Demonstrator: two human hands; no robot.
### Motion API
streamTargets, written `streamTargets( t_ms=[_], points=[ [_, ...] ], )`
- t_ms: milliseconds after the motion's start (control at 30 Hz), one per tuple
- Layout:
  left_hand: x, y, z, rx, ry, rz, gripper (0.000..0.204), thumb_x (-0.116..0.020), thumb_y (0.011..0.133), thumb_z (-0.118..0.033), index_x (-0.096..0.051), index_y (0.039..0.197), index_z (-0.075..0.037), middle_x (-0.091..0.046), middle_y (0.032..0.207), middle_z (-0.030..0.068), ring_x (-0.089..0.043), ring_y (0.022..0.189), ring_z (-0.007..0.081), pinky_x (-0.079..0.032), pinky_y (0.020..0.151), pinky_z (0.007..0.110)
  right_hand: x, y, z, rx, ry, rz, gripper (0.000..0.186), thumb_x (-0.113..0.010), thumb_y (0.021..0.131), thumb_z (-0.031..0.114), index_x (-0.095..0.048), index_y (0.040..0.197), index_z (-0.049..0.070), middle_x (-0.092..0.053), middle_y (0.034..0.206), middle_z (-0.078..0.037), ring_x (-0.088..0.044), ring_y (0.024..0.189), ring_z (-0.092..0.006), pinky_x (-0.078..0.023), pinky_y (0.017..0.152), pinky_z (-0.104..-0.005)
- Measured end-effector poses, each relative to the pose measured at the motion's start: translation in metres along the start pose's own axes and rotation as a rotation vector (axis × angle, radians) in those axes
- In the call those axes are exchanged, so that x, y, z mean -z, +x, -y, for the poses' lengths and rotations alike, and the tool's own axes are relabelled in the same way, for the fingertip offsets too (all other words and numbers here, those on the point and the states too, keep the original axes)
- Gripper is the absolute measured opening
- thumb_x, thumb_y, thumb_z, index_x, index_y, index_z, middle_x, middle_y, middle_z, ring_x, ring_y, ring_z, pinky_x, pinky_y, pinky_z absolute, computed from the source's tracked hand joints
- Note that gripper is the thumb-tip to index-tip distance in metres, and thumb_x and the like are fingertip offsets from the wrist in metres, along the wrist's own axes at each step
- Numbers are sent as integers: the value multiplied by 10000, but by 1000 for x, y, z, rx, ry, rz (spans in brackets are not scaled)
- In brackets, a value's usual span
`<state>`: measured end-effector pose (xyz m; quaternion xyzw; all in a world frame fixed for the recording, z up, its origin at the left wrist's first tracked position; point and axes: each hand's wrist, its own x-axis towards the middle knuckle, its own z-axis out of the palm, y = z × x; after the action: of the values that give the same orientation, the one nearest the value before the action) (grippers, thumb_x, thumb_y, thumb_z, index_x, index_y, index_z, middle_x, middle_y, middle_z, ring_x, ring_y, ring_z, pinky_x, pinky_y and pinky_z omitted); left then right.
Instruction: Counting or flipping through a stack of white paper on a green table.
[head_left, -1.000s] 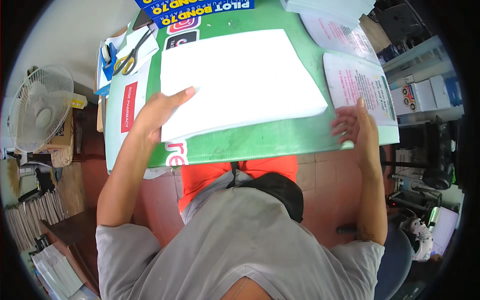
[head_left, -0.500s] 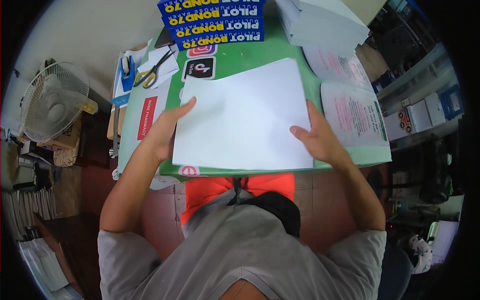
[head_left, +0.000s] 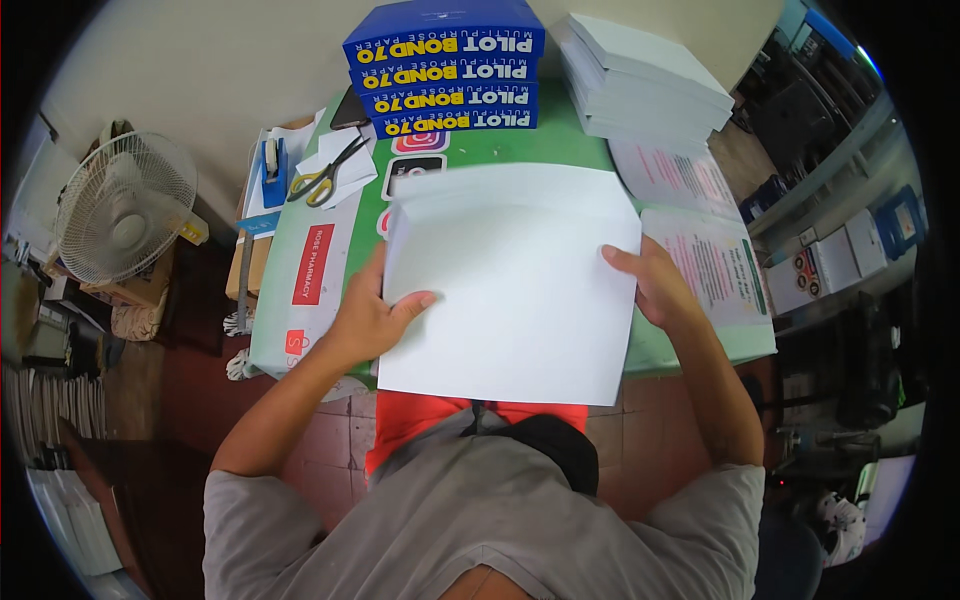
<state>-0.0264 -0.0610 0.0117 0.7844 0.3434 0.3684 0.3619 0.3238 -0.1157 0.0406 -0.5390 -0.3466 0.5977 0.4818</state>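
Observation:
A stack of white paper sheets [head_left: 510, 290] is held up over the front edge of the green table [head_left: 560, 148], tilted toward me. My left hand [head_left: 375, 315] grips its left side, thumb on top and fingers beneath. On the opposite side my right hand [head_left: 655, 282] is closed round the edge, its thumb lying on the top sheet near the corner. The far end of the paper is slightly bent and blurred. How many sheets there are cannot be made out.
Several blue paper reams [head_left: 445, 50] are piled at the back, left of a tall stack of white paper [head_left: 650, 75]. Scissors with yellow-black handles [head_left: 320, 185] and a blue tape dispenser [head_left: 272, 172] lie at the left. Beyond the table's left side stands a white fan [head_left: 125, 210].
The paper has come nearer to me and now overhangs the table's front edge. Both hands have moved with it, and the left thumb now lies farther onto the top sheet.

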Motion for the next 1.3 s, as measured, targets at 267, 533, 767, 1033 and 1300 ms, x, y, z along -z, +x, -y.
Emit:
streamTargets(
  t_ms=[267, 533, 767, 1033, 1300],
  points=[
    [1, 29, 8, 586, -686, -92, 523, -757, 819, -151, -506, 1241, 31, -633, 1136, 146, -650, 953, 212, -533, 858, 345, 0, -3, -25, 692, -742, -132, 570, -666, 860, 92, -400, 1342, -55, -612, 1162, -235, -620, 1052, -272, -473, 904, -330],
    [4, 42, 1, 103, -418, -275, 488, -739, 832, -124, -504, 1222, 52, -655, 1079, 136, -641, 961, 189, -526, 831, 329, 8, 9, 3, 173, 12, 149, 568, -655, 847, 91, -409, 1330, -80, -586, 1225, -162, -606, 1078, -242, -467, 956, -358],
    [14, 61, 9, 816, -699, 31, 493, -690, 885, -313, -554, 1212, 30, -642, 1116, 167, -662, 954, 235, -549, 815, 395, 6, 31, -13, -137, 81, 33, 508, -610, 881, 78, -415, 1324, -76, -601, 1193, -169, -604, 1075, -251, -473, 942, -356],
    [24, 43, 0, 959, -339, 82, 496, -664, 899, -294, -541, 1209, 74, -657, 1078, 183, -668, 977, 235, -540, 821, 381, -33, -13, -4, 326, -1293, -49, 527, -625, 889, 140, -317, 1276, -41, -599, 962, -257, -640, 885, -317, -497, 753, -413],
    [20, 35, -4, 486, 125, 221, 650, -700, 873, -255, -395, 1350, 64, -602, 1194, 224, -635, 1032, 302, -520, 866, 382, -26, -21, 6, 254, -1038, 92, 563, -633, 870, 127, -303, 1279, -77, -569, 1082, -303, -609, 825, -450, -493, 672, -479]
  ],
)
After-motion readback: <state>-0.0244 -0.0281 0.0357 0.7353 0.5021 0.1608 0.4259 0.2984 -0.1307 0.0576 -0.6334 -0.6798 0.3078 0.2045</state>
